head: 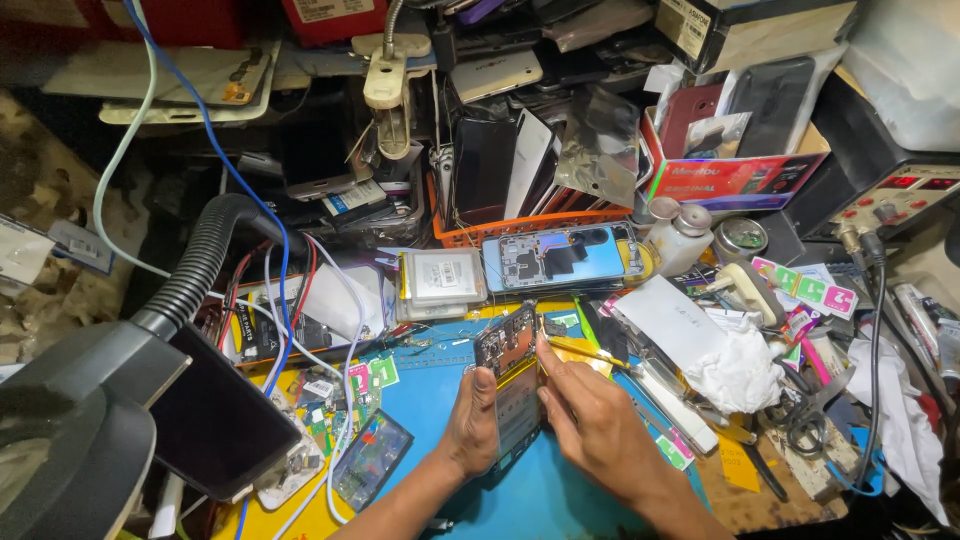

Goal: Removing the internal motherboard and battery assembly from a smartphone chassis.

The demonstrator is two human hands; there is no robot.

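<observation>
My left hand (472,420) grips an opened smartphone (508,372) by its left edge and holds it tilted above the blue work mat (430,385). The phone's back is off, so its circuit board and battery show. My right hand (590,420) pinches thin metal tweezers (585,353) and its fingertips touch the phone's right edge near the top. A second opened phone with a blue frame (563,257) lies flat just beyond, next to a silver battery pack (443,277).
A black fume hose and lamp head (110,380) fill the left foreground beside a dark phone (215,420). An orange basket (520,225) of phones stands behind. Bottles (678,232), crumpled tissue (735,365), cables and a power supply (890,195) crowd the right.
</observation>
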